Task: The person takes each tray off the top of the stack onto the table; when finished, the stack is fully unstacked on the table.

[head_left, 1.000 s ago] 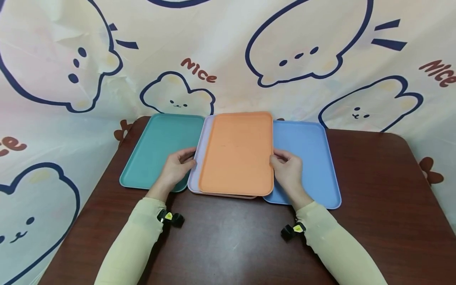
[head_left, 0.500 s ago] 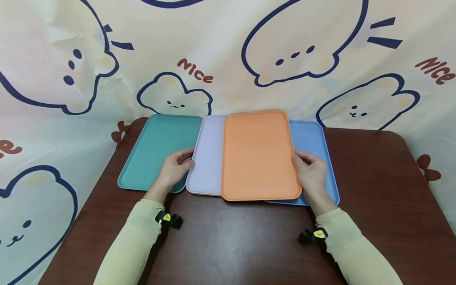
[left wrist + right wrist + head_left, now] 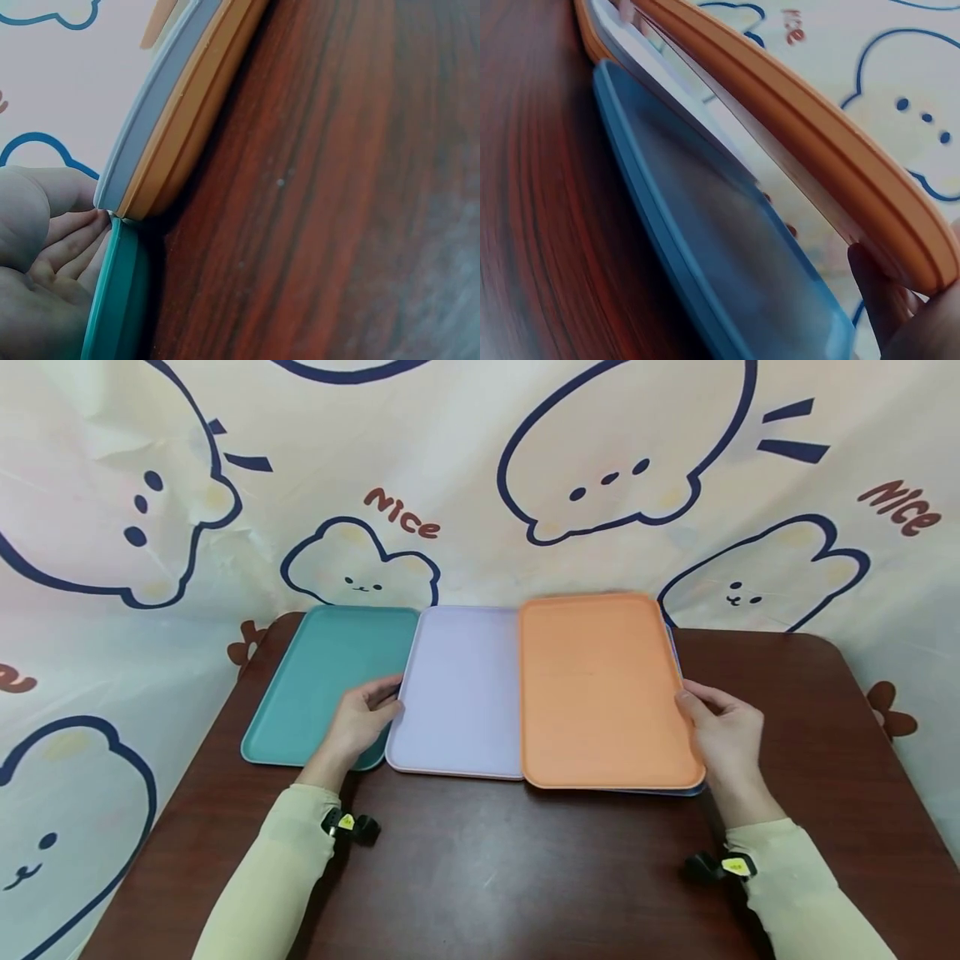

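On our left, the green tray (image 3: 330,668) lies on the desk (image 3: 480,868). Our left hand (image 3: 360,718) pinches the purple tray (image 3: 457,693), stacked on the lower orange tray (image 3: 196,105). Our right hand (image 3: 727,743) grips the upper orange tray (image 3: 603,693) above the blue tray (image 3: 727,225). We judge the sorting partway: 1 tray remains in the air, 2 stacked.

1. My head view is bright and mostly sharp; the light seems to fall from above, leaving whitish glare on the dark reddish-brown wooden table (image 3: 472,860).
2. Dark shadows run beside my pale yellow-green cloth sleeves (image 3: 262,868).
3. My left wrist view looks dimmer, with deep shadow beneath the brownish-orange plastic tray (image 3: 187,105) and blurry haze at lower right.
4. In my right wrist view, my fingers (image 3: 881,300) sit in shade and cloudy sheen softens the blue rectangular plastic tray (image 3: 735,232).
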The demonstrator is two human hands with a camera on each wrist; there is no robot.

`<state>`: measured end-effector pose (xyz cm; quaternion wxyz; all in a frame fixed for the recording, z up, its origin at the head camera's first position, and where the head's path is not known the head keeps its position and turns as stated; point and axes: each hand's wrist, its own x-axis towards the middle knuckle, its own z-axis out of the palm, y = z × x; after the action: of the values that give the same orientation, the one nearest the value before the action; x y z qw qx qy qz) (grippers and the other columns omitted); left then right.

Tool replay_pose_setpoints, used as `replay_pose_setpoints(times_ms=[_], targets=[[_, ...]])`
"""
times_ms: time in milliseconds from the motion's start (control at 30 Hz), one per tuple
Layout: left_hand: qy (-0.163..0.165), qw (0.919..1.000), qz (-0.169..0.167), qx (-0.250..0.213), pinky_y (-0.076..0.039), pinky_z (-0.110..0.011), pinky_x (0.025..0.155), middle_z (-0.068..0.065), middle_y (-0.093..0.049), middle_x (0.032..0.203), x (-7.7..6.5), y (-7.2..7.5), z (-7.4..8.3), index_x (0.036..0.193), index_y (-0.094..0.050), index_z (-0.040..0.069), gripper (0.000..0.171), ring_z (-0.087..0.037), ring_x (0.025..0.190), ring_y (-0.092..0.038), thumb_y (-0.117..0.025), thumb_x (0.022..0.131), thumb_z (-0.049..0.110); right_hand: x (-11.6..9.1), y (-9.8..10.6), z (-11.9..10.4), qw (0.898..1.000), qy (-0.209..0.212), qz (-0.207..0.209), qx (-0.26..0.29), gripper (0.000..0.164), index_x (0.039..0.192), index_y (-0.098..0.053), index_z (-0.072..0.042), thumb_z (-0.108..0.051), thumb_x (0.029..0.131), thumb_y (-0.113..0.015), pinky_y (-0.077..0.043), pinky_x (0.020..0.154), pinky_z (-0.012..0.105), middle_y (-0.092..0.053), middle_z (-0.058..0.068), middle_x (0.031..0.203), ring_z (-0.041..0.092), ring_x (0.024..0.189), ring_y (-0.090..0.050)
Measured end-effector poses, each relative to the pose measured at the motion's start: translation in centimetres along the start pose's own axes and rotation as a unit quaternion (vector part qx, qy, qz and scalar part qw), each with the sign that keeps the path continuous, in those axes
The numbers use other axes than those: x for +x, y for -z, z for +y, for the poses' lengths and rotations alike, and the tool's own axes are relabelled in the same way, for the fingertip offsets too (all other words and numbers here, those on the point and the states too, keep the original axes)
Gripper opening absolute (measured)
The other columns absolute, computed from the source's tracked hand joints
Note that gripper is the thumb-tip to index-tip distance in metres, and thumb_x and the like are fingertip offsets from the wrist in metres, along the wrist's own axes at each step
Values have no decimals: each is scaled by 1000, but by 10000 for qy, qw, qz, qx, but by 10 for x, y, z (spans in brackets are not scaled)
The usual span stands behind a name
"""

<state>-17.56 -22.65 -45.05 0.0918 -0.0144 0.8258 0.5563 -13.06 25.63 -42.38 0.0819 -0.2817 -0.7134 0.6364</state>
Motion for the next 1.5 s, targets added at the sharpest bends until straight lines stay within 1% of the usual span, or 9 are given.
replay_pose_setpoints(times_ms=[167, 433, 700, 900, 1033, 1267, 1400, 1467, 1500], targets=[[25, 10000, 43, 37, -46, -52, 123, -22, -51, 164, -1, 2, 0, 159, -53, 3, 51, -38, 154, -49, -60, 108, 5, 7, 28, 0, 9985, -340, -7, 429, 33, 131, -80, -10, -18, 99, -80, -62, 61, 18, -75, -15, 91, 1, 76, -74], [-19, 10000, 43, 86, -46, -52, 123, -23, -52, 163, -4, 2, 3, 158, -53, 2, 51, -38, 152, -51, -61, 108, 4, 21, 75, 3, 9976, -509, 17, 476, 32, 129, -82, -17, -21, 97, -83, -63, 59, 20, -76, -19, 87, 0, 71, -75], [4, 9998, 56, 192, -48, -50, 122, -22, -52, 163, -3, 3, 2, 158, -55, 3, 50, -37, 152, -52, -61, 108, 6, 37, 121, 7, 9967, -635, 39, 495, 40, 131, -81, -23, -29, 91, -88, -62, 57, 20, -76, -24, 85, 0, 69, -74], [50, 9997, 61, 231, -47, -51, 122, -21, -51, 164, -3, 2, 2, 158, -54, 4, 50, -36, 152, -51, -60, 108, 6, 50, 141, 11, 9975, -516, 271, 397, 38, 132, -80, -24, -26, 94, -85, -60, 56, 17, -72, -25, 85, -2, 67, -73], [73, 9996, 63, 255, -48, -51, 122, -21, -51, 164, -2, 1, 3, 159, -54, 5, 50, -37, 152, -51, -59, 109, 7, 56, 153, 13, 9978, -532, 351, 161, 33, 129, -81, -28, -28, 96, -83, -59, 55, 16, -70, -28, 81, -4, 66, -71], [38, 9996, 61, 255, -48, -50, 122, -21, -51, 164, -2, -1, 5, 159, -54, 4, 51, -37, 152, -51, -60, 108, 7, 68, 171, 15, 9925, -524, 511, -983, 19, 120, -79, -40, -35, 103, -74, -55, 54, 14, -61, -35, 79, -8, 66, -63], [24, 9997, 77, 240, -48, -50, 122, -21, -52, 164, -2, -1, 4, 158, -55, 4, 50, -37, 152, -52, -61, 108, 7, 74, 180, 21, 9919, -461, 518, -1063, 18, 119, -77, -43, -36, 104, -71, -54, 53, 15, -61, -37, 76, -7, 65, -62], [1, 9996, 68, 269, -48, -50, 122, -21, -52, 163, -2, -1, 4, 158, -55, 4, 50, -37, 152, -52, -61, 108, 7, 77, 186, 24, 9926, -430, 473, -1031, 25, 128, -75, -42, -38, 104, -71, -55, 53, 15, -61, -37, 77, -8, 65, -63], [14, 9996, 72, 270, -48, -51, 122, -21, -52, 163, -3, -1, 3, 158, -55, 4, 50, -37, 152, -52, -61, 108, 7, 79, 188, 26, 9929, -440, 454, -1009, 25, 128, -73, -43, -38, 104, -71, -55, 53, 16, -61, -37, 77, -8, 65, -63]])
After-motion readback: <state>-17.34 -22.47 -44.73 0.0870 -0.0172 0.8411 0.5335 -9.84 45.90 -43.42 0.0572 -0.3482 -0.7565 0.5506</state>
